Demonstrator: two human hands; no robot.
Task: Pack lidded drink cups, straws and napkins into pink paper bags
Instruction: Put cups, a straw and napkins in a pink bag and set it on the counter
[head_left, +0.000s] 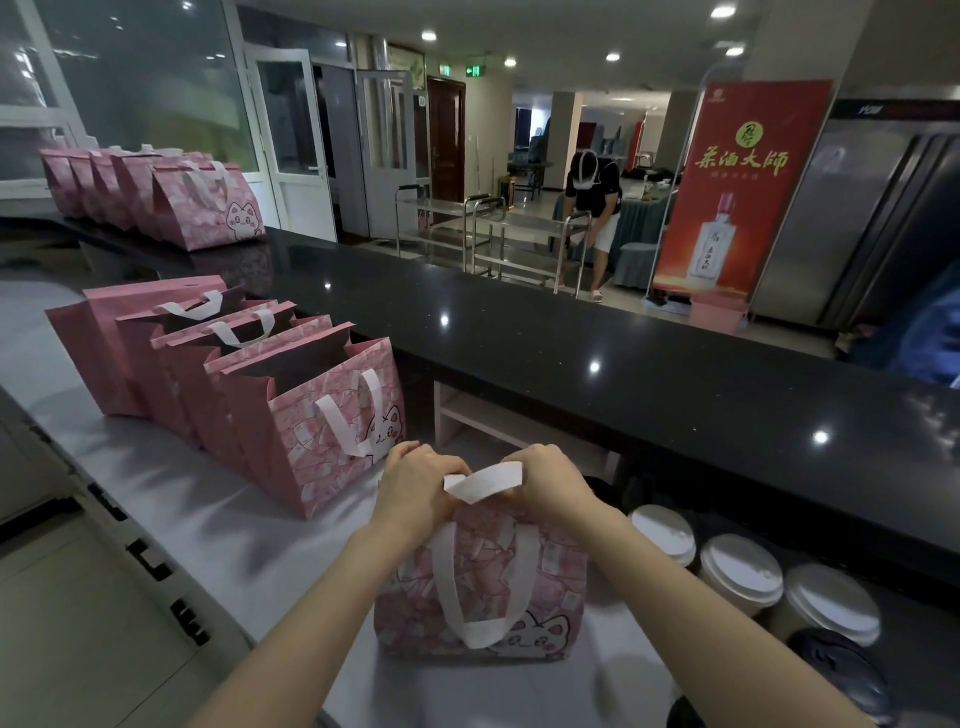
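A pink paper bag (483, 587) with a cat print and white handles stands on the white worktop in front of me. My left hand (415, 488) and my right hand (550, 483) both grip its top edge, fingers curled over the folded rim and a white handle loop between them. What is inside the bag is hidden. Three lidded drink cups (743, 571) stand in a row to the right of the bag. A row of open pink bags (311, 415) stands to the left. No straws or napkins are in view.
Several closed pink bags (202, 208) line the black counter (571, 353) at the far left. A dark lid (836, 670) lies at the lower right. Beyond the counter a person bends over steel trolleys (488, 239), beside a red banner (737, 192).
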